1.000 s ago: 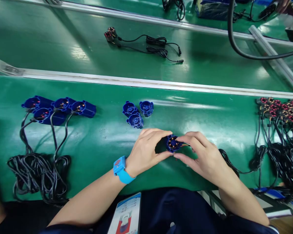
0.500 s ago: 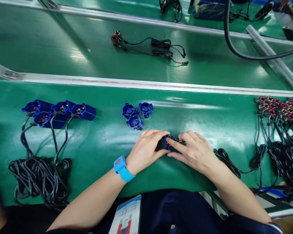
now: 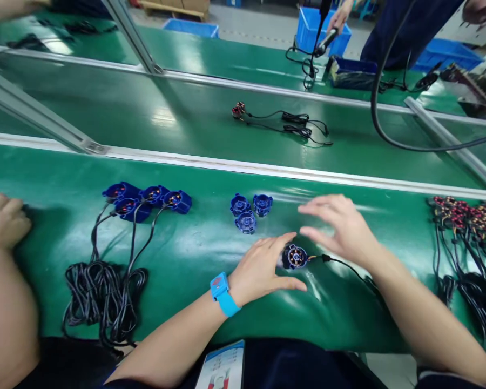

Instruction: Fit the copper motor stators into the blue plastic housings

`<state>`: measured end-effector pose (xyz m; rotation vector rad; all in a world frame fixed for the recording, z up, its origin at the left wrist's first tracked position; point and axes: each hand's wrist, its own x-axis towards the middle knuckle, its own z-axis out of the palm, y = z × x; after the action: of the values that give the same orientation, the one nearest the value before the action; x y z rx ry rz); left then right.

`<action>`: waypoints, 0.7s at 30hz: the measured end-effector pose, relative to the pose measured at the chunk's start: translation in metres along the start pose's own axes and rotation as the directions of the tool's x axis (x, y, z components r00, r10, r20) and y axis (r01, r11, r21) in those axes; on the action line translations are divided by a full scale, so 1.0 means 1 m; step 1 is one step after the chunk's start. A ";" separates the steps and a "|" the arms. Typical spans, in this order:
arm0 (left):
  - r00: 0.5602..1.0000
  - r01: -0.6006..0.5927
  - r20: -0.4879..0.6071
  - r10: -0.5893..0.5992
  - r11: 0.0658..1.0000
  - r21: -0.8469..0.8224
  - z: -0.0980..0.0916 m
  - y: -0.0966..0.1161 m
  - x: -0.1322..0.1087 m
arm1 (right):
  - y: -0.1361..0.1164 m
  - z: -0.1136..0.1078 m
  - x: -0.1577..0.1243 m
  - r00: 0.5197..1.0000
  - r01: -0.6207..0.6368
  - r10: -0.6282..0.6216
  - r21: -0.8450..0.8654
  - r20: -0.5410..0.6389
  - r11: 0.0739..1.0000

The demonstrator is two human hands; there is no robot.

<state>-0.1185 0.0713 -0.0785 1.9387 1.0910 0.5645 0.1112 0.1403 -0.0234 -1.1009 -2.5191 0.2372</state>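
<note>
A small blue housing (image 3: pixel 296 257) with a copper-wound coil in it stands on the green bench, its mouth facing up. Thin wires lead out of its right side into a black cable (image 3: pixel 340 261). My left hand (image 3: pixel 263 267), wearing a blue wrist strap (image 3: pixel 224 294), curves around the housing's left side with thumb and fingers apart; whether it touches is hard to tell. Up and to the right of the housing, my right hand (image 3: pixel 340 229) hovers with spread fingers, holding nothing. Just beyond my left hand sit three blue caps (image 3: pixel 246 222).
On the left are several longer blue housings (image 3: pixel 180 202) with coiled black cables (image 3: pixel 91 292), and a co-worker's hand (image 3: pixel 6 219). Many red coils (image 3: pixel 465 216) with cables lie at far right. A metal rail (image 3: pixel 227 165) crosses behind; a black cable loop (image 3: pixel 375 108) hangs above.
My right hand has left the housing, rising and opening. My left hand has loosened its grip around it. The view has tilted up and shifted left, bringing another person's hand in at the left.
</note>
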 end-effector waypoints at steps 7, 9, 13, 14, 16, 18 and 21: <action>0.999 -0.023 -0.034 0.015 0.966 -0.258 -0.011 -0.012 0.011 | 0.149 0.025 0.146 0.934 -0.322 0.351 -0.269 0.068 0.908; 1.000 -0.003 -0.031 -0.006 0.955 -0.296 -0.015 -0.016 0.015 | 0.179 0.034 0.178 0.886 -0.413 0.458 -0.319 0.078 0.853; 0.994 0.053 -0.071 -0.087 0.919 -0.390 -0.019 -0.020 0.018 | 0.213 0.048 0.220 0.824 -0.500 0.561 -0.367 0.077 0.784; 0.991 0.061 -0.083 -0.104 0.910 -0.410 -0.018 -0.021 0.018 | 0.218 0.050 0.226 0.818 -0.508 0.571 -0.376 0.073 0.775; 0.986 0.075 -0.102 -0.134 0.892 -0.446 -0.016 -0.023 0.018 | 0.229 0.052 0.236 0.804 -0.523 0.591 -0.393 0.067 0.756; 0.980 0.084 -0.117 -0.160 0.870 -0.486 -0.014 -0.025 0.018 | 0.237 0.052 0.239 0.785 -0.541 0.617 -0.420 0.057 0.728; 0.974 0.088 -0.136 -0.183 0.854 -0.514 -0.011 -0.025 0.019 | 0.245 0.047 0.235 0.762 -0.557 0.646 -0.465 0.041 0.688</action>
<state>-0.1287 0.1001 -0.0932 1.3604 1.0517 0.8645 0.1104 0.4794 -0.0756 -2.1973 -2.3295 -0.0519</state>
